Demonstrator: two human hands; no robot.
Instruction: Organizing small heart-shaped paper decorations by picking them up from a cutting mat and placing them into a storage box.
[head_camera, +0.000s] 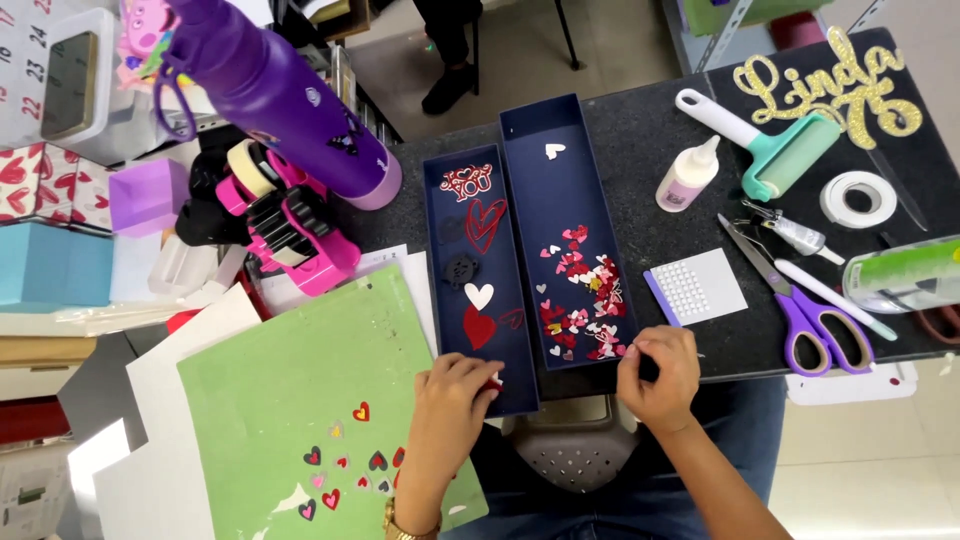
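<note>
Head view, catalogued as I see it from my remote station: left hand, fingers curled nearly closed, rests on the near end of the narrow left navy tray and pinches a small red paper piece at its fingertips; a gold watch sits on that wrist. Right hand, fingers bunched together at the near corner of the right navy tray, is almost closed; I cannot tell whether anything is between its fingertips. Left tray holds a red cut-out word piece, an outlined red heart, a white heart and a solid red heart. Right tray holds a heap of small pink, red and white paper hearts toward its near end and one white heart at the far end. Green cutting mat, left of the trays, carries a few small hearts. On the dark tabletop to the right: sheet of stick-on pearls, purple-handled scissors, glue bottle, teal roller, roll of white tape. Purple water bottle and pink tape dispenser lie to the far left.
</note>
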